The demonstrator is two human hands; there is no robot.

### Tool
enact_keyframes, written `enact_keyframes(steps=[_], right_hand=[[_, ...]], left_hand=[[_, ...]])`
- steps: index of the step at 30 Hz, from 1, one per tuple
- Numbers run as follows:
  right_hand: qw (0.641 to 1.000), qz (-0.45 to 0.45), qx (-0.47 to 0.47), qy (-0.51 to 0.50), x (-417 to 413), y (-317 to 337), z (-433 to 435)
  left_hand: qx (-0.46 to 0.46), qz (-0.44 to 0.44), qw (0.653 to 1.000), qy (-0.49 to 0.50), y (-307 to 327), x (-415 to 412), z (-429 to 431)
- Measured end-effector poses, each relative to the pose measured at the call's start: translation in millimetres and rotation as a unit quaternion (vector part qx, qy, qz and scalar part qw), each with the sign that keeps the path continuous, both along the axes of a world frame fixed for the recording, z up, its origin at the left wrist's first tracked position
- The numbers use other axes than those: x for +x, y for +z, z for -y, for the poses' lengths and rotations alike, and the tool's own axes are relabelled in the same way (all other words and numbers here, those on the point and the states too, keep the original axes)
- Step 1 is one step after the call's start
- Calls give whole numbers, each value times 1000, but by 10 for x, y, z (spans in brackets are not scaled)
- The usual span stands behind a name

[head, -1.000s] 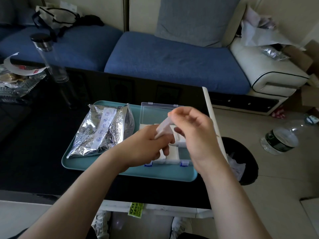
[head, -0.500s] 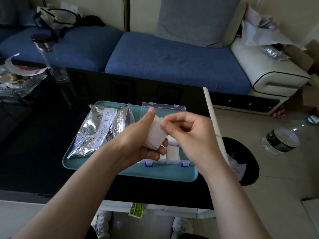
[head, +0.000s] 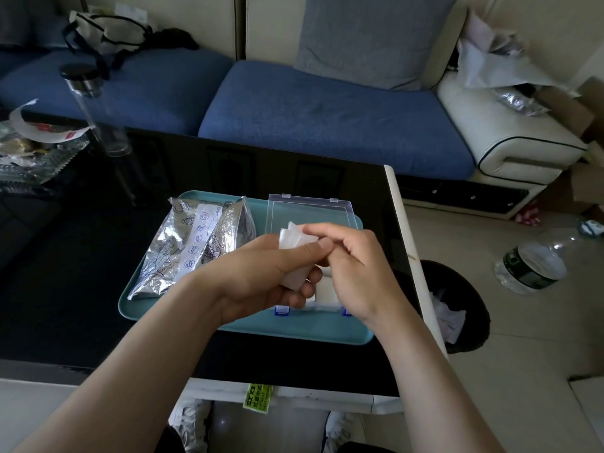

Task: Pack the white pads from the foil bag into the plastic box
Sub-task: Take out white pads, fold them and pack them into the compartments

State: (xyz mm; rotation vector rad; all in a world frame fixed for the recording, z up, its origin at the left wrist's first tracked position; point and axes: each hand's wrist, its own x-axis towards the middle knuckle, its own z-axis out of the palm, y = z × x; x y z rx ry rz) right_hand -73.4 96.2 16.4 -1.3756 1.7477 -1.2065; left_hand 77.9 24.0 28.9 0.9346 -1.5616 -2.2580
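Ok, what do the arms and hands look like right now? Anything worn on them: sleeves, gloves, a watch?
Nothing worn that shows. The left hand and the right hand are bare, with no gloves and no rings on the fingers in view. Both forearms are bare down to the bottom edge of the head view: no sleeves, watch, bands or markings.

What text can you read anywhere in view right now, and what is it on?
"SZXI": on the green tag under the table edge; its other lines are blurred.
White strip on the foil bag: print too small to read.
Bottle on the floor: label unreadable.
Paper at far left: red print blurred.
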Motion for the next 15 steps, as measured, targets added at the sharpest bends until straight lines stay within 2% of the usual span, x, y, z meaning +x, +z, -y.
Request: enact_keyframes(steps=[4, 7, 12, 15], right_hand=[[998, 60, -16, 19, 4, 35, -9], [994, 89, -26, 53, -6, 81, -28], [992, -104, 1, 73, 117, 10, -49], [992, -112, -19, 52, 151, -26, -24]], left_hand=[[38, -33, 998, -38, 44, 31, -21], [73, -35, 997, -5, 35, 26, -9], [69, 10, 996, 55, -12, -8, 12], [63, 18, 996, 52, -9, -14, 5]])
